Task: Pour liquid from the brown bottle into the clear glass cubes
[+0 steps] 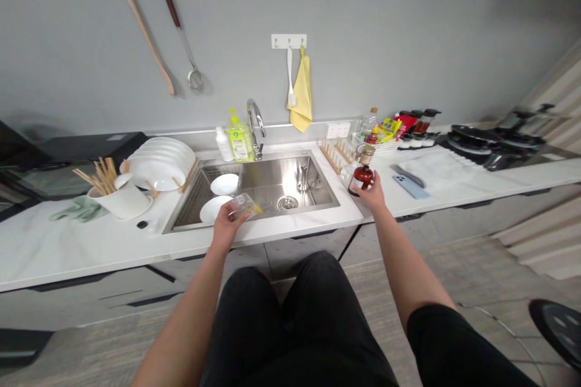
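Note:
My left hand [228, 228] sits at the front edge of the steel sink [290, 184], gripping a clear glass [242, 206] tilted over the basin, with yellowish liquid inside. My right hand [373, 198] holds a dark amber glass bottle [361, 181] with a pale label, upright above the counter just right of the sink. A gold-capped jar or bottle top [366, 154] shows directly behind it; I cannot tell if it is separate. Two white dishes [224, 184] lie in the sink near my left hand.
A chrome faucet [255, 127] and green dish soap [239, 139] stand behind the sink. A wooden dish rack [336, 154] is close to my right hand. Right of it lie a blue phone [411, 187] and a kitchen knife [407, 175]. Stacked white plates [158, 163] stand left.

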Demonstrator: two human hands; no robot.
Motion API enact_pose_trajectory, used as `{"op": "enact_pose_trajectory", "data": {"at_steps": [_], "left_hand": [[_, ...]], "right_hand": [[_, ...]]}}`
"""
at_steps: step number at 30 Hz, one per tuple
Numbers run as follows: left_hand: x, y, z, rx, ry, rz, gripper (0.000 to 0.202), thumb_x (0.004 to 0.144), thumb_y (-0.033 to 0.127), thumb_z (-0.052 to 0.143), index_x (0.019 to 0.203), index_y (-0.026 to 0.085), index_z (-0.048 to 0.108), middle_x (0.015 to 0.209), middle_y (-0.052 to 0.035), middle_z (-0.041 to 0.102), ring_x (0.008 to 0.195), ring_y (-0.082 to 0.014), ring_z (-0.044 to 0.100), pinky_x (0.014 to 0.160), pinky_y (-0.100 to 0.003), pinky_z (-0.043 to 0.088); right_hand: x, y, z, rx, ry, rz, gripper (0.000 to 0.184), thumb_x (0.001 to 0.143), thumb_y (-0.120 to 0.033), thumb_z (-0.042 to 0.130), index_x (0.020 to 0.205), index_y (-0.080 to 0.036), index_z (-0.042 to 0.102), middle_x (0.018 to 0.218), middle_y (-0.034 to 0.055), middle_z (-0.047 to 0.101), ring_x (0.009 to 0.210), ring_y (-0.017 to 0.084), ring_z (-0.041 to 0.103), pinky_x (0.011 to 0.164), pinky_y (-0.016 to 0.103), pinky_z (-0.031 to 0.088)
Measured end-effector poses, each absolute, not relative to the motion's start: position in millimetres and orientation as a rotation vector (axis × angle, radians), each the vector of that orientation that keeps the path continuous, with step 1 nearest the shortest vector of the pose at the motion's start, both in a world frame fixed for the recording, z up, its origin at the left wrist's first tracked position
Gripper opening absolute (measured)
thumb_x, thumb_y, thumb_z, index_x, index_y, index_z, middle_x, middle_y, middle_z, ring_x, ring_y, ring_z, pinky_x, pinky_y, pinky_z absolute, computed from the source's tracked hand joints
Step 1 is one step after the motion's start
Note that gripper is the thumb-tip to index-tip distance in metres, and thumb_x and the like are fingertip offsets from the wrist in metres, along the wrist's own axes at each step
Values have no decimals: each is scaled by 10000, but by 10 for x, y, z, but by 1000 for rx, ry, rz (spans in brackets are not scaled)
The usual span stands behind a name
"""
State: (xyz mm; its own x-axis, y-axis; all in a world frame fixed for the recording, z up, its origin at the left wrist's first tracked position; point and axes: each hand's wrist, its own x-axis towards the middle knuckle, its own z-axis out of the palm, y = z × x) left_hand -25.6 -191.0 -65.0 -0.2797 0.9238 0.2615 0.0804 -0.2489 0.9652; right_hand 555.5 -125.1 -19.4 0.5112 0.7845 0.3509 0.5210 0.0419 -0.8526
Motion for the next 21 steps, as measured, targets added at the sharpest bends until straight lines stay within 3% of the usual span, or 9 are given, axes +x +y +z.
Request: {"op": "enact_pose_trajectory", "data": {"at_steps": [2,5,8,9,11,13,15,18,21], "left_hand": [[-247,-1924,-630,1295,1339,1586,784,703,496,1050,1364,242,713,1372,-111,781,1266,-313,750,1199,-550,568],[-223,-1967,-561,1331,1287,1548,794,690,478,1056,1375,249,725,1394,-113,787,1280,-322,754,1182,-533,579],[-196,-2029,-464,1372,1190,1473,763,676,435,1070,1339,246,743,1381,-119,806,1271,-339,771,1146,-518,594],[-188,-2052,-432,1390,1162,1439,750,680,423,1072,1331,242,746,1374,-125,813,1275,-348,774,1141,-519,594],[-174,-2097,-377,1432,1111,1369,735,702,416,1068,1337,235,747,1376,-141,823,1293,-363,776,1146,-527,589],[-165,-2136,-337,1478,1064,1303,743,725,429,1061,1366,232,741,1387,-155,827,1294,-369,783,1158,-542,585],[-157,-2165,-312,1529,1044,1250,772,731,451,1059,1396,230,735,1402,-166,825,1300,-376,782,1176,-560,580],[-138,-2179,-296,1630,1059,1171,800,743,476,1054,1435,227,738,1444,-174,810,1338,-399,760,1206,-576,567],[-111,-2161,-306,1742,1080,1099,800,743,479,1048,1446,233,757,1491,-182,784,1378,-430,732,1234,-600,543]], "right_hand": [[5372,-1479,-198,-1626,-966,99,956,794,-673,829,1535,-119,588,1420,265,721,1285,412,710,1133,567,581],[4828,-1848,-258,-1548,-932,-21,488,1014,-590,586,1268,-192,706,1051,132,749,984,339,728,1003,530,611],[4021,-2080,-288,-1320,-1502,339,315,960,-531,728,1091,-248,765,878,65,723,827,304,696,884,488,623],[3736,-2108,-281,-1209,-1675,462,331,924,-501,791,1145,-255,791,958,78,760,862,305,710,892,490,626],[3208,-2091,-259,-1055,-1844,695,584,866,-476,896,1404,-289,769,1255,112,802,984,306,739,906,481,637],[2785,-2006,-248,-1001,-1869,919,884,769,-471,987,1581,-324,669,1502,126,742,925,253,733,858,447,646],[2495,-1900,-268,-981,-1856,1068,1041,701,-434,1035,1642,-322,604,1585,143,704,835,202,705,813,414,640],[2296,-1789,-352,-1000,-1828,1106,982,661,-432,1062,1540,-259,658,1278,88,808,769,182,659,766,368,601],[2297,-1771,-432,-1019,-1846,1040,834,639,-496,1065,1353,-233,723,886,-28,724,730,191,620,723,336,530]]}}
